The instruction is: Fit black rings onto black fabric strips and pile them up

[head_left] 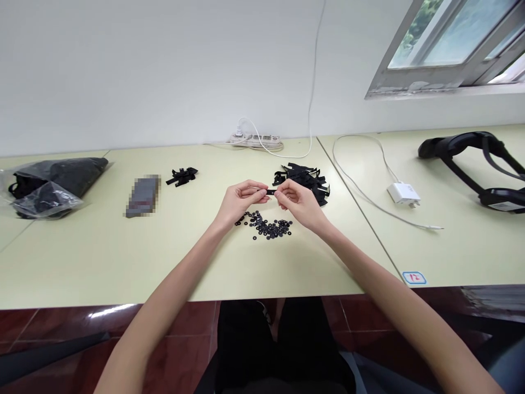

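Short black strip [270,192] is up between my two hands, above the pale yellow table [102,262], just beyond the black washer-like discs. My left hand [241,202] has its left end, thumb against fingers, narrow pinch. My right hand [301,202] has the other end, same narrow pinch, thumb and index close together. Strip runs roughly level, only the middle bit showing; small light spot on it, too tiny to identify.

Below and between my hands: loose scatter of black washer-like discs [273,229], some with visible centre holes, left edge of it near my left wrist. Bigger heap of black strips [301,171] just behind my right hand, partly covered by it. Smaller bunch of black strips [182,176] off to the left, apart from my left hand. Further left, a pixelated dark rectangle [143,196], can't tell what, then a clear plastic bag [49,189] with black stuff in it.

Back by the wall: white power strip [262,141], plug in. Right: white charger [404,193], black headset [502,198], "12" label [414,277] at the table edge.
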The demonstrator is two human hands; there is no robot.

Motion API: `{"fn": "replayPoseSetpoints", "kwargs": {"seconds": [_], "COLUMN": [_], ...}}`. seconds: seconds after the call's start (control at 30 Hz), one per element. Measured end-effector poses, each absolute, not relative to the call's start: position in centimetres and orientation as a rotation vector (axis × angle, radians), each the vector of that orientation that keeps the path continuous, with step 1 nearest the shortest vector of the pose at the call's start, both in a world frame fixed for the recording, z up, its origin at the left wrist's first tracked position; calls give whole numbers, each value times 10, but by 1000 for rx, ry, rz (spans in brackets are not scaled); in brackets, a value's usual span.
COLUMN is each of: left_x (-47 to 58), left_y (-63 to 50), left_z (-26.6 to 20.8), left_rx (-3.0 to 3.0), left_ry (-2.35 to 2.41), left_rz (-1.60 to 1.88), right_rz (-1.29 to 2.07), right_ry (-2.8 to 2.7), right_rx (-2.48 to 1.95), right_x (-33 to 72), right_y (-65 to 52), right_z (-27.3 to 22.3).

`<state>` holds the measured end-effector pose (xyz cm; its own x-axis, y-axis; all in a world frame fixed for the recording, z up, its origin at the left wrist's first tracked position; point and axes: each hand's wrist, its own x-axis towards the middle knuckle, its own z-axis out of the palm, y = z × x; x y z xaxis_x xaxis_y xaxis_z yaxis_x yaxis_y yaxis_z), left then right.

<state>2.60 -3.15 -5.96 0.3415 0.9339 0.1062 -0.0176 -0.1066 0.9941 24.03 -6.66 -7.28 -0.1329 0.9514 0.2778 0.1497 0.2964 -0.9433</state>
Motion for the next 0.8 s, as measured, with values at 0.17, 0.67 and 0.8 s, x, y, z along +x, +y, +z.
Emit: {"fn": "replayPoseSetpoints", "kwargs": {"seconds": [0.17,0.67,0.8], "left_x": [23,-81,-115], "left_y": [-27,73,85], "left_z": [-62,-91,-91], "left_rx": [1438,664,698], "left_ry": [897,1195,1251], "left_rz": [1077,2063,2225], "right_rz": [992,699,407], "right_ry": [-1512,-1555,-1613], "right_rx": [-1036,-1350,-1575], "right_x": [242,275,296], "right_y": [-64,-43,-36], "right_z": [-71,-84,-87]}}
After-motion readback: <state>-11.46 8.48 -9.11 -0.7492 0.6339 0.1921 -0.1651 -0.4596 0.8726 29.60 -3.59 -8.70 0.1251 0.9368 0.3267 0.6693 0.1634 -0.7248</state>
